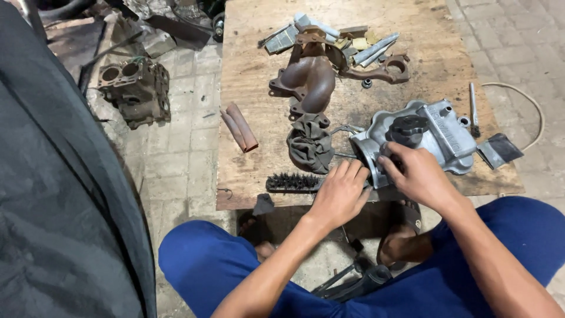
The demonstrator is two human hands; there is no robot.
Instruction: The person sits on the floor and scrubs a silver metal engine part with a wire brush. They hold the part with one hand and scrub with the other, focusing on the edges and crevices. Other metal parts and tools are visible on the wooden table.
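While both hands (376, 182) touch it, valve cover (438, 132) rests.

Both forearms are extended fwd from the lower frame, bare to the elbows, converging toward centre. L hand (340, 193) is laid palm-down, back of hand up, fingers (352, 172) held together and stretched fwd, slightly curled at the tips. R hand (414, 172) is set just beside it, wrist bent inward, fingers curled under in a grip, thumb side turned toward the L hand. Knees are bent, legs spread either side of the arms.
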